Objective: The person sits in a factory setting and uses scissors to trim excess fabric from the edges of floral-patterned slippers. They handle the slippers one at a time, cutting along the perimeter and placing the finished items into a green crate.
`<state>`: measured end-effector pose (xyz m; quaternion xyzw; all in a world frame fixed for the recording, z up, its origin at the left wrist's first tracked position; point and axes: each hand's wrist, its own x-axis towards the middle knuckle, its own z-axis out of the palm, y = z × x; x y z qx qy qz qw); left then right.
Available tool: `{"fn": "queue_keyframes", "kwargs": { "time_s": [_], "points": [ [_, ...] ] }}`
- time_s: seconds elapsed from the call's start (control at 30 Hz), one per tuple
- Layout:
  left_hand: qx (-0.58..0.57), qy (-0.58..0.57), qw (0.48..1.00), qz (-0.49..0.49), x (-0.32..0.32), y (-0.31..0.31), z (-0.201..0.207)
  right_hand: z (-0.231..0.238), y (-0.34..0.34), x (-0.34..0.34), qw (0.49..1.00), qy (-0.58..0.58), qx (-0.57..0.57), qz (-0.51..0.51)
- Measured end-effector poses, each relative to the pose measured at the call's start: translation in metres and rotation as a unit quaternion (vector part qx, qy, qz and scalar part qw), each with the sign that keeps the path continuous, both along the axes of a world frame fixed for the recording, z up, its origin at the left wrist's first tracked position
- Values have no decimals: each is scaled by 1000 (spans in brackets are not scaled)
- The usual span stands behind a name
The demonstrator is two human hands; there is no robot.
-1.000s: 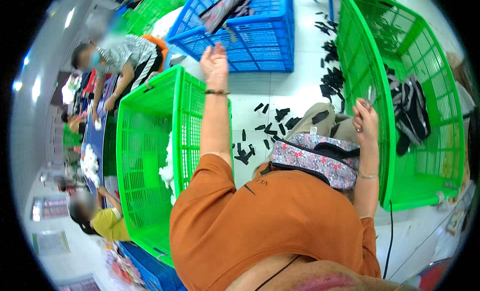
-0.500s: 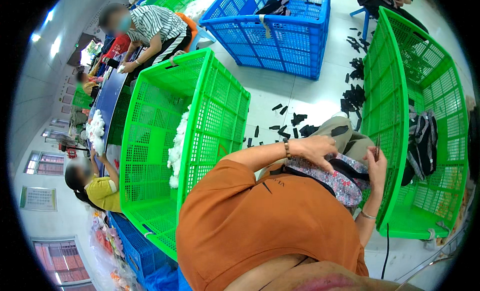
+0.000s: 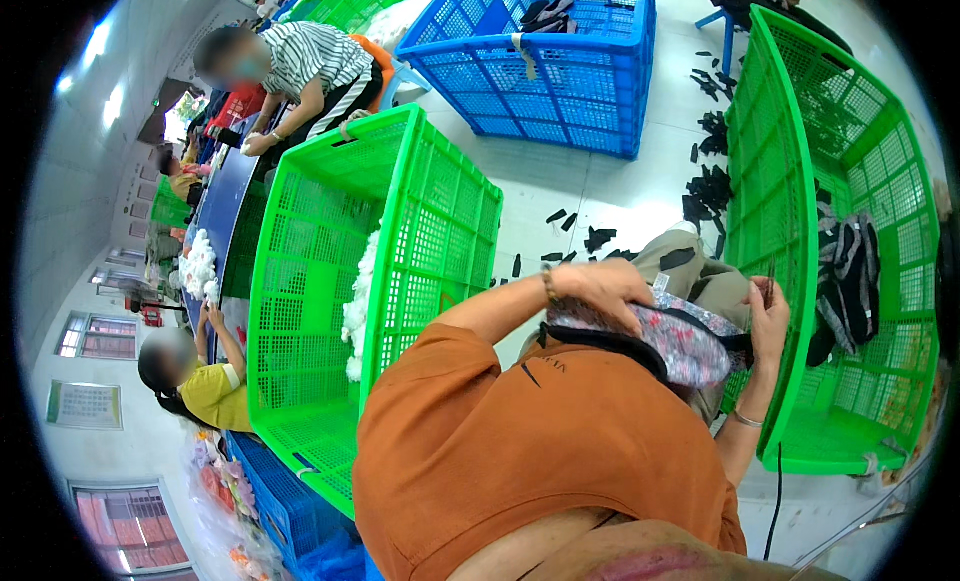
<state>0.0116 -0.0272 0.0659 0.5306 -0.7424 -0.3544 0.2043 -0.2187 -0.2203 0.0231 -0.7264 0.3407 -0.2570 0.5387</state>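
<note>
Across my lap lies a floral fabric piece (image 3: 690,343) with black edging, grey-pink in pattern. My left hand (image 3: 608,289) is closed over its left part, fingers curled onto the cloth and a little blurred. A small white tag (image 3: 661,282) sticks up beside those fingers. Near the right end of the cloth, my right hand (image 3: 768,319) is closed, with a thin dark pointed tool (image 3: 769,287) rising from the fingers; its exact kind is too small to make out. Whether this hand also grips the black edging, I cannot tell.
A green crate (image 3: 790,231) at my right holds dark and grey fabric pieces (image 3: 846,291). Another green crate (image 3: 440,221) with white stuffing stands left; a blue crate (image 3: 560,91) stands ahead. Black scraps (image 3: 708,193) litter the floor. Co-workers sit by a blue table (image 3: 225,196).
My left hand has shifted left with the cloth, which now lies more spread out, its white tag showing. The right hand has moved slightly right, still holding the tool.
</note>
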Motion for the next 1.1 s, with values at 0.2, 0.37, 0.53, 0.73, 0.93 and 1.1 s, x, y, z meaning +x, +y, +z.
{"fn": "queue_keyframes", "kwargs": {
  "time_s": [0.2,0.37,0.53,0.73,0.93,1.1],
  "points": [
    [114,284,934,185,43,12,26,21,17,10,992,-88,82,-28],
    [114,294,941,121,20,1,34,27,43,37,913,-233,332,-50],
    [141,394,892,171,13,0,25,35,27,25,816,-372,441,34],
    [162,452,859,178,8,-3,27,51,27,45,965,-193,179,0],
    [227,560,764,225,3,3,8,59,47,72,984,-149,94,12],
    [269,556,764,185,18,16,-19,42,32,71,970,-207,123,-44]
  ]
}}
